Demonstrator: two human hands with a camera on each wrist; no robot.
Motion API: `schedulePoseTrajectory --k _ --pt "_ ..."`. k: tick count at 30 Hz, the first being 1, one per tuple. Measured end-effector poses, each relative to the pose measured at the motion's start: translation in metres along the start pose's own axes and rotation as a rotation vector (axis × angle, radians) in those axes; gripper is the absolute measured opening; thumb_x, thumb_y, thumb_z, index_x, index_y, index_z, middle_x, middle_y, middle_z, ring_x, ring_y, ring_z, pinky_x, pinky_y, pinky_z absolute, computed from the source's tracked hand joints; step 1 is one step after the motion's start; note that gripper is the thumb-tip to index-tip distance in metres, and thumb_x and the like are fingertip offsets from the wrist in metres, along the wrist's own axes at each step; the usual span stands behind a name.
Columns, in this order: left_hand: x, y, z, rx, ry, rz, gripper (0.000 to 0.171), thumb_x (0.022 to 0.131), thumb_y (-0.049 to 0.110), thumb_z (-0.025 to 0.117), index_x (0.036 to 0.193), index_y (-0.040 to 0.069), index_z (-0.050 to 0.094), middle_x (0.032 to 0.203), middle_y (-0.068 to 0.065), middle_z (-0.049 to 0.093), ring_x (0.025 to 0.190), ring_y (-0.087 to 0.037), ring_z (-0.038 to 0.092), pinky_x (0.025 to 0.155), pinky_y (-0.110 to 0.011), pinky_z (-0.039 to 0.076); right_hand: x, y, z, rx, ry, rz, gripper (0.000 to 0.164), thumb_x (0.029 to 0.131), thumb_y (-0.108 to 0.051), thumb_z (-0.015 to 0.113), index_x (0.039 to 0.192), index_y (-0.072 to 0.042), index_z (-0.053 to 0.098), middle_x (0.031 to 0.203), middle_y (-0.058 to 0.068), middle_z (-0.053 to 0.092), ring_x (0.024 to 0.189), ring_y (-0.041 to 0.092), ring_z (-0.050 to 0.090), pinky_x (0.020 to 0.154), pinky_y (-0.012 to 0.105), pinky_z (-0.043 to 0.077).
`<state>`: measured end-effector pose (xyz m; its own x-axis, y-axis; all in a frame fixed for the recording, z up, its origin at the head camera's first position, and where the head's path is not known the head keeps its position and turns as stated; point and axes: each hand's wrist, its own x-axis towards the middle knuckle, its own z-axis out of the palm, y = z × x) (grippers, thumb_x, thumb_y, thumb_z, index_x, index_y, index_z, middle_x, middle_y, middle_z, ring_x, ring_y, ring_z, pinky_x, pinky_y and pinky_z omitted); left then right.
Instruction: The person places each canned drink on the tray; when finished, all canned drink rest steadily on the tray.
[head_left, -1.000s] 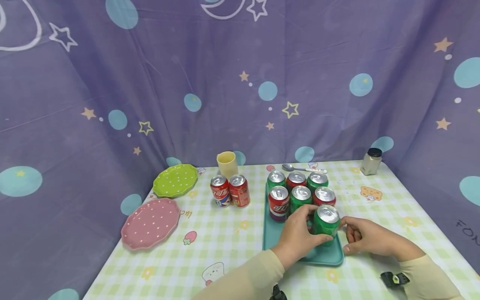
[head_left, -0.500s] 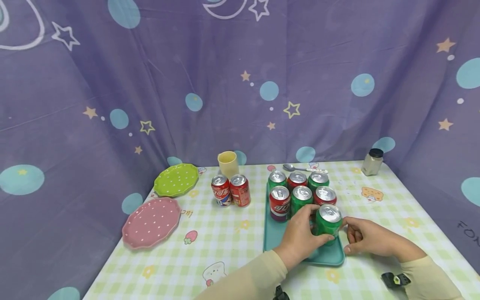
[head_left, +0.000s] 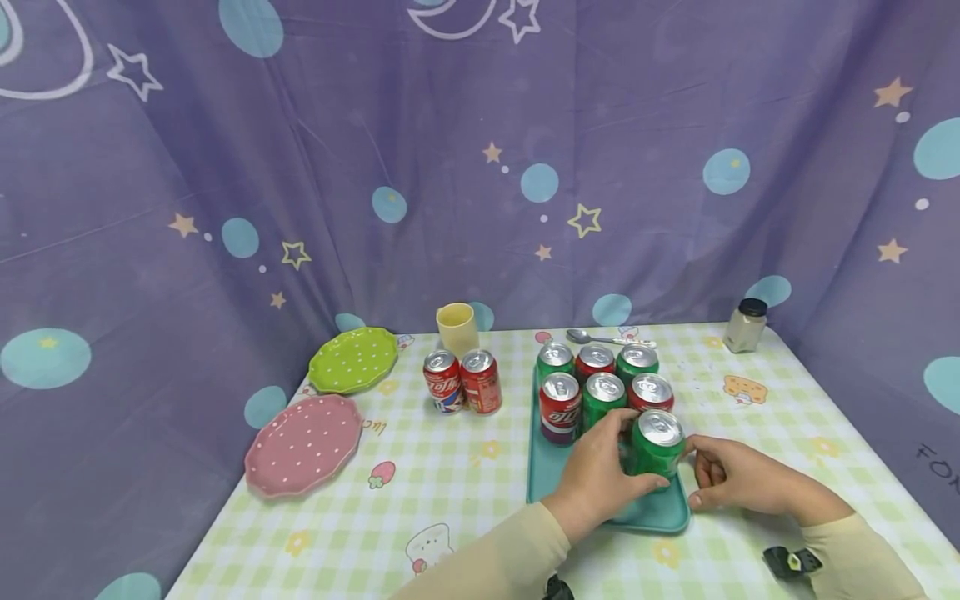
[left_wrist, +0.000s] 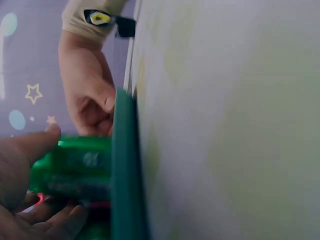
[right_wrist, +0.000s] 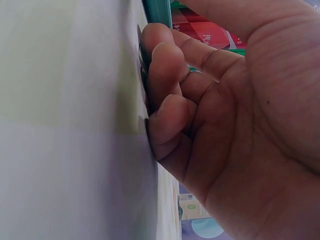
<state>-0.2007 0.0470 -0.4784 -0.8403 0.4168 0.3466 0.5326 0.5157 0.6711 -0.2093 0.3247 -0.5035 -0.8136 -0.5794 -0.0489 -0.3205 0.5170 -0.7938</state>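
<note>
My left hand point(head_left: 600, 471) grips a green soda can point(head_left: 657, 450), with the thumb on its near side and the fingers behind it. The can stands upright in the front right part of a teal tray point(head_left: 551, 467). In the left wrist view, the green can point(left_wrist: 75, 167) has its base right at the tray point(left_wrist: 125, 165). My right hand point(head_left: 738, 475) rests on the table at the tray's right edge, fingers loosely curled, index fingertip and thumb close to the rim. Several green and red cans, among them a red can point(head_left: 560, 408), fill the tray's back part.
Two red cans point(head_left: 481, 382) stand left of the tray, a yellow cup point(head_left: 457, 327) behind them. A green plate point(head_left: 352, 360) and a pink plate point(head_left: 303, 446) lie at the left. Behind the tray is a spoon point(head_left: 607, 338); a black-lidded jar point(head_left: 746, 327) stands back right.
The head view has shifted very slightly. Both hands, the green can and the tray keep their places relative to each other.
</note>
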Motion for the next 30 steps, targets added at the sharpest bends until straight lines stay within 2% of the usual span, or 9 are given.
schedulePoseTrajectory --k 4,6,10,14,18,20,24,25,30 --pt "0.0 0.005 -0.028 0.009 0.009 0.039 0.076 0.081 0.035 0.094 0.143 0.019 0.053 0.128 0.009 0.066 0.117 -0.002 0.063 0.092 -0.013 0.05 0.001 0.0 0.0 0.006 -0.002 0.012 0.052 0.086 -0.03 0.088 0.126 -0.011 0.06 0.08 0.002 0.06 0.064 0.008 0.054 0.055 0.027 0.047" --pt "0.001 0.006 -0.047 -0.032 0.015 0.067 0.071 0.082 0.032 0.093 0.141 0.016 0.055 0.13 0.004 0.068 0.119 -0.003 0.063 0.093 -0.015 0.052 0.001 0.0 0.0 0.011 -0.002 0.013 0.052 0.086 -0.03 0.088 0.126 -0.011 0.061 0.08 0.003 0.06 0.065 0.008 0.054 0.055 0.027 0.047" --pt "0.005 0.003 -0.09 -0.139 0.045 0.13 0.062 0.086 0.024 0.09 0.138 0.013 0.058 0.13 -0.002 0.069 0.122 -0.009 0.064 0.096 -0.027 0.057 0.002 -0.001 0.0 0.024 -0.008 0.015 0.052 0.086 -0.029 0.088 0.126 -0.011 0.061 0.081 0.004 0.06 0.065 0.009 0.054 0.056 0.028 0.046" --pt "0.009 -0.007 -0.133 -0.169 0.135 0.17 0.055 0.088 0.02 0.088 0.135 0.013 0.062 0.13 -0.002 0.07 0.122 -0.012 0.064 0.1 -0.037 0.057 0.002 -0.001 0.0 0.029 -0.012 0.02 0.051 0.086 -0.029 0.088 0.126 -0.01 0.061 0.081 0.004 0.06 0.066 0.009 0.054 0.056 0.028 0.046" --pt "0.013 -0.027 -0.169 -0.168 0.255 0.174 0.051 0.089 0.016 0.087 0.134 0.01 0.064 0.131 -0.005 0.07 0.121 -0.016 0.065 0.101 -0.042 0.055 0.001 -0.001 0.0 0.025 -0.008 0.019 0.051 0.086 -0.029 0.088 0.126 -0.009 0.061 0.081 0.003 0.06 0.066 0.009 0.054 0.055 0.028 0.046" --pt "0.015 -0.04 -0.185 -0.169 0.315 0.151 0.051 0.089 0.016 0.086 0.135 0.009 0.063 0.131 -0.005 0.07 0.121 -0.019 0.065 0.102 -0.044 0.053 0.001 -0.001 0.0 0.027 -0.009 0.017 0.051 0.086 -0.029 0.088 0.126 -0.009 0.061 0.081 0.003 0.06 0.066 0.009 0.054 0.056 0.028 0.046" --pt "0.016 -0.071 -0.21 -0.158 0.41 0.065 0.052 0.09 0.014 0.085 0.136 0.007 0.061 0.132 -0.005 0.069 0.124 -0.024 0.062 0.109 -0.046 0.047 0.001 -0.001 0.0 0.032 -0.011 0.012 0.051 0.087 -0.028 0.088 0.126 -0.008 0.061 0.081 0.004 0.059 0.067 0.009 0.054 0.056 0.028 0.046" --pt "0.014 -0.074 -0.216 -0.155 0.424 0.03 0.052 0.091 0.012 0.084 0.137 0.006 0.06 0.134 -0.008 0.067 0.126 -0.026 0.06 0.111 -0.048 0.045 0.001 -0.001 0.0 0.033 -0.011 0.011 0.051 0.087 -0.028 0.087 0.126 -0.008 0.061 0.081 0.004 0.059 0.067 0.009 0.054 0.056 0.028 0.046" --pt "0.011 -0.115 -0.232 -0.167 0.431 -0.099 0.057 0.091 0.015 0.084 0.141 0.005 0.057 0.14 -0.012 0.062 0.133 -0.033 0.054 0.116 -0.053 0.039 0.001 -0.003 0.0 0.028 -0.01 0.014 0.051 0.087 -0.029 0.087 0.126 -0.008 0.061 0.08 0.003 0.059 0.067 0.01 0.054 0.056 0.028 0.046"
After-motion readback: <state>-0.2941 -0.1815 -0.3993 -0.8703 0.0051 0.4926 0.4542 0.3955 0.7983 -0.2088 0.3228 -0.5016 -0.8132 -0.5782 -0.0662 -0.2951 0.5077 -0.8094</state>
